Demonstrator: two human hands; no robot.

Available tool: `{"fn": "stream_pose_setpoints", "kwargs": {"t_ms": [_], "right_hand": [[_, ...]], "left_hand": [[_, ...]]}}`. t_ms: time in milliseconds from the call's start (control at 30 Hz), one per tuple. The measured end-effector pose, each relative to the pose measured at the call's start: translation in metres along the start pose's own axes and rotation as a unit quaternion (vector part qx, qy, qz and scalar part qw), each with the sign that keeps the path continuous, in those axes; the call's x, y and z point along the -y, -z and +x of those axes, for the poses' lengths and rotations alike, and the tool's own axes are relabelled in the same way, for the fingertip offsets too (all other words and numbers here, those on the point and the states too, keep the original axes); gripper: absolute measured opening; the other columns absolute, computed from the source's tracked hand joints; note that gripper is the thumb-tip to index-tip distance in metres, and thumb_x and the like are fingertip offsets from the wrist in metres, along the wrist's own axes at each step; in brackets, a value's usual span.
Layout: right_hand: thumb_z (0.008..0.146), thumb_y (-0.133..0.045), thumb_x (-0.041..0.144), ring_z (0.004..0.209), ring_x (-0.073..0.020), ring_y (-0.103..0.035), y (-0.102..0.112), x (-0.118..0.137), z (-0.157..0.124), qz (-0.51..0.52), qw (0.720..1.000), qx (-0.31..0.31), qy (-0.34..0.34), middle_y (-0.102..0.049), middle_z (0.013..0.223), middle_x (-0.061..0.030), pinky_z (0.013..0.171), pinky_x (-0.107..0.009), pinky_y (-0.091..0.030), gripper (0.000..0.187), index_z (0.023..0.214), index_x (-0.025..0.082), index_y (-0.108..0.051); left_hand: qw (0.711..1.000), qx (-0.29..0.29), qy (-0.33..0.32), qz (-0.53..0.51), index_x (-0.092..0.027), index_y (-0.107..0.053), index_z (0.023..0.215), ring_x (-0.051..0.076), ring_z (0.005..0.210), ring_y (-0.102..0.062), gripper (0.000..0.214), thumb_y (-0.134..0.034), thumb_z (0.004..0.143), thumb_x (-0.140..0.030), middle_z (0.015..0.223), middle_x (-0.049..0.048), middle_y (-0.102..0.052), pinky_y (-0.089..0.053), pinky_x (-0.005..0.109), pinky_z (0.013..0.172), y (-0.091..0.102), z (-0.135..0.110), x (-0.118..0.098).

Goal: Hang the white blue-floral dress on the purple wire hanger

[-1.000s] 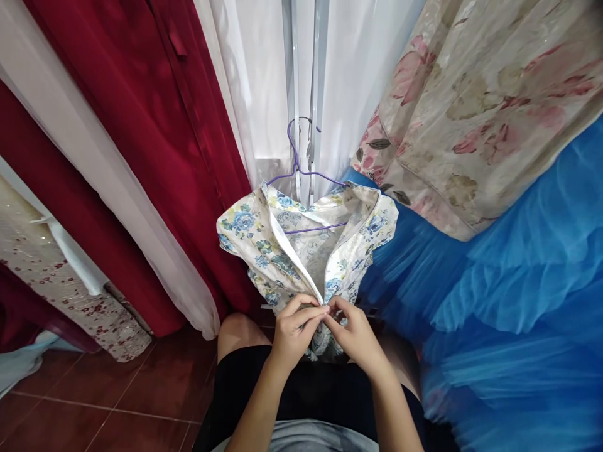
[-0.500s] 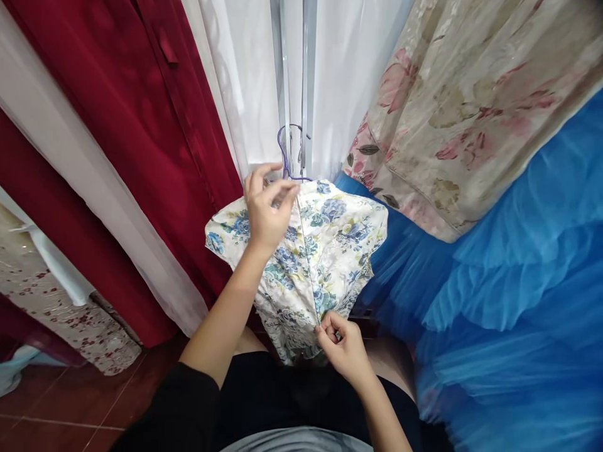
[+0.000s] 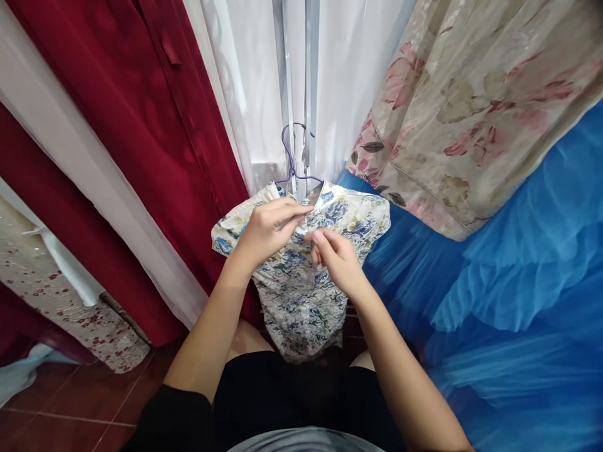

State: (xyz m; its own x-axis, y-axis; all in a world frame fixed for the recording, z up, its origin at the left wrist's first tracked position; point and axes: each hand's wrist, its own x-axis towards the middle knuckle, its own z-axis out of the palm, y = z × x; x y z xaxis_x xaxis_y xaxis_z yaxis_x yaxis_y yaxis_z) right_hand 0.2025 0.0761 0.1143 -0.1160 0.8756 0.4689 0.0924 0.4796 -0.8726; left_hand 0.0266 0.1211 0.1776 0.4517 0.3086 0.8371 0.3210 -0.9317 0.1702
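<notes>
A short-sleeved white blouse [image 3: 301, 314] with blue and yellow flowers hangs on a purple hanger [image 3: 293, 174] in front of me. Its neckline gapes a little below the hanger's arms. My left hand [image 3: 268, 232] lies across the upper chest, thumb and fingers pinched on the cloth edge at the neckline. Just below and to the right, my right hand [image 3: 335, 257] has thumb and forefinger closed at the top of the centre line. Whatever small part lies between those fingertips is too small to make out.
Dark red cloth [image 3: 207, 125] and white cloth [image 3: 254, 75] hang behind and to the left. Grey metal poles [image 3: 308, 81] rise behind the hanger. On the right hang a pink-flowered dress [image 3: 471, 113] and blue tulle [image 3: 494, 295]. Red floor tiles [image 3: 94, 402] show lower left.
My right hand has moved up from the lower end of the blouse's centre line to the neckline. My left hand has shifted slightly down, and more of the hanger shows.
</notes>
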Motion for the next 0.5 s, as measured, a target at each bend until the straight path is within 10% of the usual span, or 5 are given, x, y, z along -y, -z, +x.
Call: {"fn": "stream_pose_setpoints", "kwargs": {"t_ms": [333,500], "right_hand": [[0.096,-0.055,0.042,0.056,-0.0129,-0.046,-0.029,0.008,0.042,-0.075,0.987,-0.118,0.081,-0.054,0.062,0.0014,0.055,-0.026,-0.033,0.029,0.077,0.02,-0.056],[0.088,-0.057,0.034,0.053,-0.0132,-0.044,-0.021,-0.015,0.04,-0.193,0.977,-0.085,0.024,-0.051,0.056,0.0021,0.054,-0.026,-0.029,0.024,0.069,0.021,-0.054]], "left_hand": [[0.996,-0.049,0.068,0.031,-0.019,-0.054,0.097,0.015,0.089,-0.069,0.012,-0.061,0.092,-0.011,0.091,0.0011,-0.066,-0.055,0.029,0.081,0.002,-0.005,-0.004],[0.973,-0.206,0.101,0.006,-0.022,-0.043,0.087,0.016,0.094,-0.071,0.022,-0.062,0.089,-0.013,0.087,-0.0001,-0.065,-0.055,0.029,0.084,0.019,0.003,0.026]]}}
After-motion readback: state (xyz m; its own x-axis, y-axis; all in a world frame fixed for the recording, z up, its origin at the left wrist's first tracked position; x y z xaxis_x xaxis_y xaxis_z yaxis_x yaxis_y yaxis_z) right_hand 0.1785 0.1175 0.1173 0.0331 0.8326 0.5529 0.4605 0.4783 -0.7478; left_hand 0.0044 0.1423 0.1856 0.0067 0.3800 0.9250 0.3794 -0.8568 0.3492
